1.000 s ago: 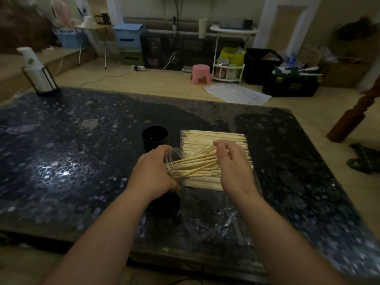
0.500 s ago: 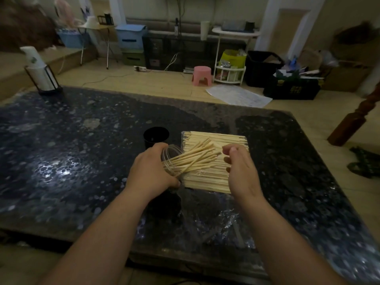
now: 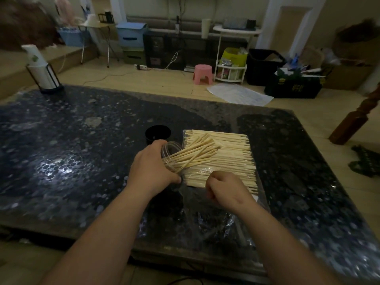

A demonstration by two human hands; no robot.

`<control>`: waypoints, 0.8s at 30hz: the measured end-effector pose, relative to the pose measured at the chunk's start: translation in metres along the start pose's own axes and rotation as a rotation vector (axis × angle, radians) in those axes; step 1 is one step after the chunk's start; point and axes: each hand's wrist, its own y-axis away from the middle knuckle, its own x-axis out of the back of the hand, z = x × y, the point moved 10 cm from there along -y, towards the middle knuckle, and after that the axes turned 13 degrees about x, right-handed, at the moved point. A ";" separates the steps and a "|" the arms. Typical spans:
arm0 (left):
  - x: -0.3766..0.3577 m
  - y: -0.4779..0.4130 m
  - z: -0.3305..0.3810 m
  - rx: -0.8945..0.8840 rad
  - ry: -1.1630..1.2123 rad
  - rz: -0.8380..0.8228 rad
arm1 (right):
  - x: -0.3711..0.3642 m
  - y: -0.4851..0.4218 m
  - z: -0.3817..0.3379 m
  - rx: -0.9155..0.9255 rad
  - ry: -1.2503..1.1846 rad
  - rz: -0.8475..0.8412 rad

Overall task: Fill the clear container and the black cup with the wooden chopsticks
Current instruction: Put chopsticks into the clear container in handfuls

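My left hand (image 3: 153,168) grips the clear container (image 3: 171,156), tilted with its mouth toward the right. A bunch of wooden chopsticks (image 3: 197,154) sticks out of it and fans over the flat stack of chopsticks (image 3: 228,159) lying on plastic wrap. The black cup (image 3: 158,133) stands upright just behind my left hand, and nothing shows inside it. My right hand (image 3: 225,189) is at the near edge of the stack, back up, its curled fingers pinching at the chopsticks there. The fingertips are hidden.
The dark speckled table (image 3: 72,161) ends near my elbows. Crumpled clear wrap (image 3: 205,214) lies in front of the stack. A white bottle in a black wire holder (image 3: 42,76) stands at the far left corner. A wooden post (image 3: 357,118) is off the right edge.
My right hand let go of the bunch now in the container and drew back to the near edge of the stack. My left hand tilted the container a little more upright.
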 end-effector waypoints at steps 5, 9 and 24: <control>0.000 0.000 -0.001 0.008 -0.014 -0.003 | -0.026 0.001 0.006 0.022 0.121 -0.197; -0.003 0.001 0.001 -0.012 -0.010 -0.014 | -0.043 0.003 0.010 0.082 0.169 -0.283; -0.007 0.001 -0.001 -0.015 -0.022 -0.011 | -0.050 -0.010 0.027 0.177 0.634 -0.190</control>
